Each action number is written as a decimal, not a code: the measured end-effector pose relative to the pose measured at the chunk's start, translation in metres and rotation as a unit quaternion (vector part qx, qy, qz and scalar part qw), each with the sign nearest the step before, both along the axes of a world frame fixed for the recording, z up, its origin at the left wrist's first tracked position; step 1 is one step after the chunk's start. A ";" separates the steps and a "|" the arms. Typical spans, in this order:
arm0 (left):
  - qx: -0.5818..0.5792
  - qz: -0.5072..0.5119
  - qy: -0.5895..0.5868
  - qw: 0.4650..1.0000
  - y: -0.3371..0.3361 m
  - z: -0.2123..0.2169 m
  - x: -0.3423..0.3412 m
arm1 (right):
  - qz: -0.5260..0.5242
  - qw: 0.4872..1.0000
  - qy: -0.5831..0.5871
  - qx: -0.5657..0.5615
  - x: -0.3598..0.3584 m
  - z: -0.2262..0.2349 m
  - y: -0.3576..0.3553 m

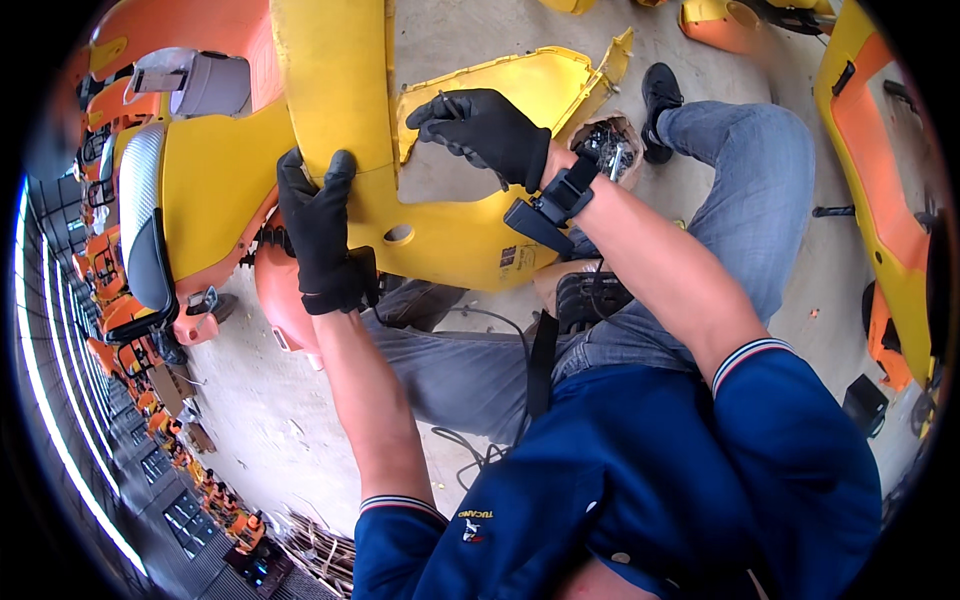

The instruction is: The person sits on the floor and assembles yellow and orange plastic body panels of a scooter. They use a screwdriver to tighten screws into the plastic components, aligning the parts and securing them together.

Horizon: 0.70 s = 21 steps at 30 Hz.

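Two yellow plastic panels meet at a seam: an upright long panel (335, 80) and a curved lower panel (450, 240) with a round hole. My left hand (322, 225), in a black glove, pinches them at the seam, thumb and fingers closed on the left edge. My right hand (490, 135), gloved too, is raised over the gap right of the seam. Its fingers are curled around a thin dark rod-like tool (447, 104), mostly hidden. Behind it, another yellow panel (520, 78) lies on the floor.
A torn bag of small metal hardware (612, 145) sits beside my right forearm. An orange and yellow vehicle body with a grey bucket (212, 84) stands at left. Another yellow-orange frame (880, 180) rises at right. A black cable (470, 450) trails by my legs.
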State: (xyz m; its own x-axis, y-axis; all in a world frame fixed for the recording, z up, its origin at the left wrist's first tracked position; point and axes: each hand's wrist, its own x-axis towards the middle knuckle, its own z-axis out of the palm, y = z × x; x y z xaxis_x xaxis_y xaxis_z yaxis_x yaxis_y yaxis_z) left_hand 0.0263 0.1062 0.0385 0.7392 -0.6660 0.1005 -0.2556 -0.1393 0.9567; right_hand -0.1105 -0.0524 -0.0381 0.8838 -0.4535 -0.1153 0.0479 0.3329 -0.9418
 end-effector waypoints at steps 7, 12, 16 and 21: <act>0.018 -0.006 -0.018 1.000 0.018 -0.010 0.022 | 0.044 0.991 -0.018 0.128 -0.006 0.010 0.017; 0.000 -0.007 0.023 1.000 0.027 -0.021 0.041 | 0.059 0.976 -0.030 0.210 0.002 -0.003 0.023; -0.019 -0.005 0.053 0.998 0.033 -0.025 0.050 | 0.045 0.980 -0.026 0.191 0.007 -0.003 0.027; 0.000 -0.016 0.008 1.000 0.041 -0.029 0.064 | 0.033 0.980 -0.032 0.192 0.020 -0.009 0.034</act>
